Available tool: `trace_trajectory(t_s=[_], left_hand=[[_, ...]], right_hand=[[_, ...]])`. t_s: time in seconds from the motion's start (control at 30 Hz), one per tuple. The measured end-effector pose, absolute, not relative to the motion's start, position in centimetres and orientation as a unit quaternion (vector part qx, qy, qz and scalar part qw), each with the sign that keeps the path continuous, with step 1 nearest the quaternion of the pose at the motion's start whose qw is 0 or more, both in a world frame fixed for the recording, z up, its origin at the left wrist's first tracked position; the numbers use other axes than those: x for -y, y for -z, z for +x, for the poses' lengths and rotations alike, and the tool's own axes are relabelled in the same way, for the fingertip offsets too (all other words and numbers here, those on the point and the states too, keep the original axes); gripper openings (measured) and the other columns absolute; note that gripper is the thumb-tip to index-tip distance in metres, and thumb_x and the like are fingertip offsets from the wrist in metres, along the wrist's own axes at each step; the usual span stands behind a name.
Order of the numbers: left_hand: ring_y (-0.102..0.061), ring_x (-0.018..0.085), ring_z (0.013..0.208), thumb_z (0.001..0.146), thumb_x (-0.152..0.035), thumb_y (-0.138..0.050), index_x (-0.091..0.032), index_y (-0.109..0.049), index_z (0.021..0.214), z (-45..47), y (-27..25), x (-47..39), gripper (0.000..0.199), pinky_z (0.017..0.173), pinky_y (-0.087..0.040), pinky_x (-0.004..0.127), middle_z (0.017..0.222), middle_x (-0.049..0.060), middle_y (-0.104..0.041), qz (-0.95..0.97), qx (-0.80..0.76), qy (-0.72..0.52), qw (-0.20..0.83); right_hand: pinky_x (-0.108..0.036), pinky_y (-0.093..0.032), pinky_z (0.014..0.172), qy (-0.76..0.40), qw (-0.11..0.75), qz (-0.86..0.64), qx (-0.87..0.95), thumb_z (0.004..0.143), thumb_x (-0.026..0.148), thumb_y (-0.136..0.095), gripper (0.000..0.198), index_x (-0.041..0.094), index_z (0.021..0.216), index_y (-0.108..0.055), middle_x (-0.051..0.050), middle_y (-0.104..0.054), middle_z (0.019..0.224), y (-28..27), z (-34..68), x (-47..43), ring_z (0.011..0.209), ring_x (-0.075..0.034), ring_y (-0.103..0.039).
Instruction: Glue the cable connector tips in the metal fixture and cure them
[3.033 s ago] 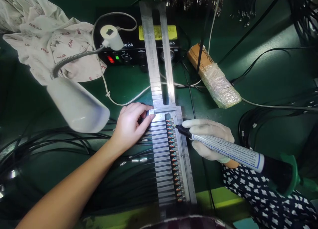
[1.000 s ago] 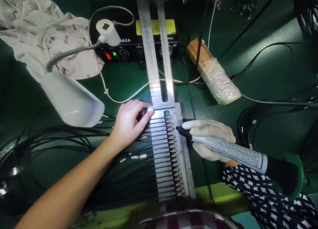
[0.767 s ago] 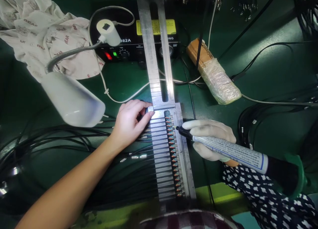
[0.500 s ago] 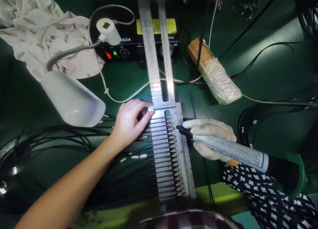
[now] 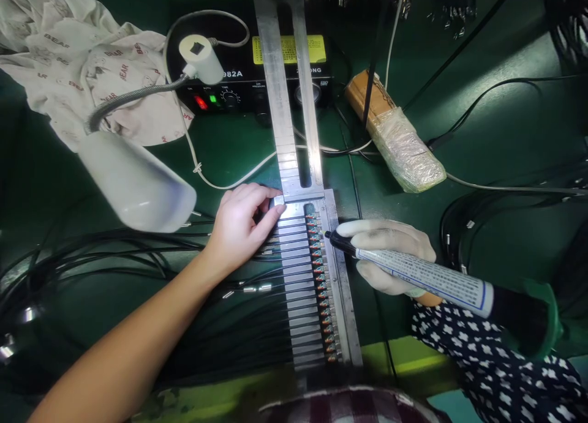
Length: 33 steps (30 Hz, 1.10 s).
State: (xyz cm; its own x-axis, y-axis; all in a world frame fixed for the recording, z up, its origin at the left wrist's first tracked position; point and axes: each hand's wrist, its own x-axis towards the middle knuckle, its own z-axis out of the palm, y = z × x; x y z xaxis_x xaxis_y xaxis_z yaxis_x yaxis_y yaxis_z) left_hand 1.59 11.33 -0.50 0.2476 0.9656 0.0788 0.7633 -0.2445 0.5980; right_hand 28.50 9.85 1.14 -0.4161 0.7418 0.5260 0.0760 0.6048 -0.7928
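Note:
A long metal fixture [image 5: 301, 300] holds a row of black cables, their ends showing small connectors with coloured wires [image 5: 319, 261]. My bare left hand [image 5: 245, 224] pinches the left edge of the fixture near its upper end, thumb and forefinger closed around a small metal corner. My right hand [image 5: 395, 254], in a white glove, grips a glue-dispensing syringe [image 5: 427, 276] with a printed white label. The syringe's black tip points left, over the fixture's right rail beside the upper connectors. From this angle I cannot tell whether the tip touches anything.
Behind the fixture stands a black dispenser controller [image 5: 248, 95] with lit switches. A white gooseneck lamp [image 5: 138, 184] stands on the left, near a crumpled printed cloth [image 5: 114, 74]. A film-wrapped block [image 5: 404, 147] lies to the right. Black cables [image 5: 114, 245] spread across the left.
The syringe and my right hand have shifted very slightly to the left. My left hand stays where it was on the fixture.

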Motion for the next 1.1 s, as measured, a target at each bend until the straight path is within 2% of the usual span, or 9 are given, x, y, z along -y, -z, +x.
trace_trajectory(t_s=[0.4,0.67,0.9,1.1], left_hand=[[-0.055,0.017,0.076,0.093,-0.036,-0.054,-0.020,-0.066,0.101,1.6,0.4,-11.4,0.021,0.076,-0.040,0.032,0.074,-0.001,-0.056,0.754,-0.574,-0.223,0.227],[-0.054,0.017,0.076,0.094,-0.035,-0.053,-0.019,-0.066,0.101,1.6,0.5,-11.4,0.022,0.075,-0.040,0.032,0.074,-0.001,-0.055,0.755,-0.572,-0.225,0.228],[-0.054,0.017,0.076,0.093,-0.036,-0.054,-0.019,-0.066,0.102,1.5,0.7,-11.4,0.023,0.074,-0.039,0.032,0.074,-0.001,-0.055,0.754,-0.573,-0.226,0.229],[-0.054,0.017,0.077,0.093,-0.038,-0.053,-0.021,-0.065,0.102,1.6,0.6,-11.4,0.023,0.075,-0.040,0.033,0.075,0.000,-0.056,0.750,-0.579,-0.220,0.231]], right_hand=[[-0.032,-0.066,0.076,-0.353,0.468,-0.259,0.768,0.078,0.010,-0.069,0.032,0.017,0.109,-0.070,-0.012,-0.074,0.109,-1.1,28.8,-9.8,0.091,-0.023,-0.074],[-0.029,-0.067,0.071,-0.393,0.486,-0.275,0.731,0.079,0.006,-0.064,0.045,0.023,0.121,-0.068,-0.010,-0.071,0.117,-2.3,29.2,-8.4,0.091,-0.021,-0.074],[-0.033,-0.066,0.074,-0.352,0.457,-0.282,0.767,0.077,0.008,-0.068,0.034,0.017,0.110,-0.069,-0.011,-0.073,0.111,-1.8,28.8,-8.2,0.091,-0.022,-0.074],[-0.032,-0.066,0.073,-0.347,0.469,-0.288,0.760,0.077,0.008,-0.068,0.036,0.018,0.111,-0.069,-0.010,-0.073,0.111,-1.3,28.6,-8.5,0.090,-0.023,-0.074]])
